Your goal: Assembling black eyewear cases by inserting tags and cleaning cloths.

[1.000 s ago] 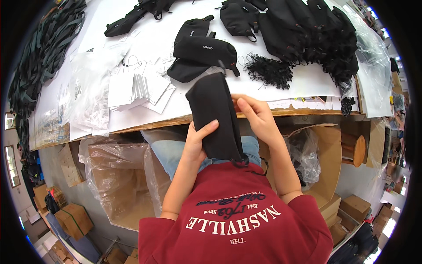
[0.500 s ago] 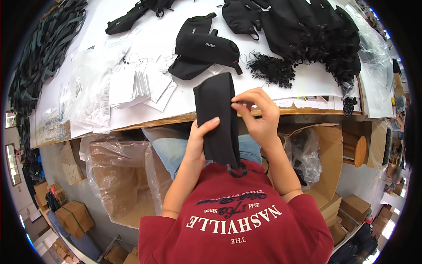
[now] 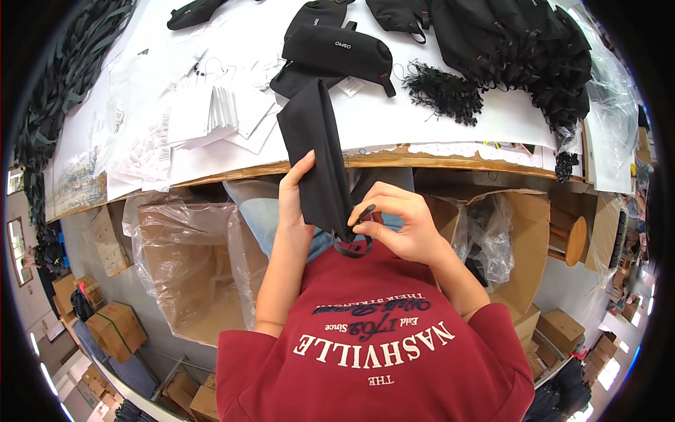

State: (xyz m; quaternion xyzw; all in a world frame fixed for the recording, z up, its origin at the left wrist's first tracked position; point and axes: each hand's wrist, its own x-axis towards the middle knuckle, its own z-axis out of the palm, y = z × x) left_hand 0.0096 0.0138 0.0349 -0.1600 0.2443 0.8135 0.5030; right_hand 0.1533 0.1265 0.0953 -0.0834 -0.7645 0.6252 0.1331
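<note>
My left hand [image 3: 294,193] is closed round the side of a long black fabric pouch [image 3: 313,137], its thumb across the upper face. The pouch is held above my lap, tilted with its far end to the left and overlapping the table edge. At the near end my right hand [image 3: 401,218] pinches a small black zipper pull [image 3: 365,213] between thumb and fingers. Close below it, a black strap loop [image 3: 354,250] hangs from the pouch against my red shirt. The zipper's teeth are too dark to make out.
Other black pouches [image 3: 337,53] lie on the white table [image 3: 394,130]. Beside them are a heap of small black cords [image 3: 444,91] and a stack of white cards [image 3: 204,116]. Plastic-lined cardboard boxes [image 3: 186,274] stand below the table edge.
My right hand has moved with the zipper pull along the pouch's side to its near end. The pouch has shifted left and tilts more. My left hand keeps its hold.
</note>
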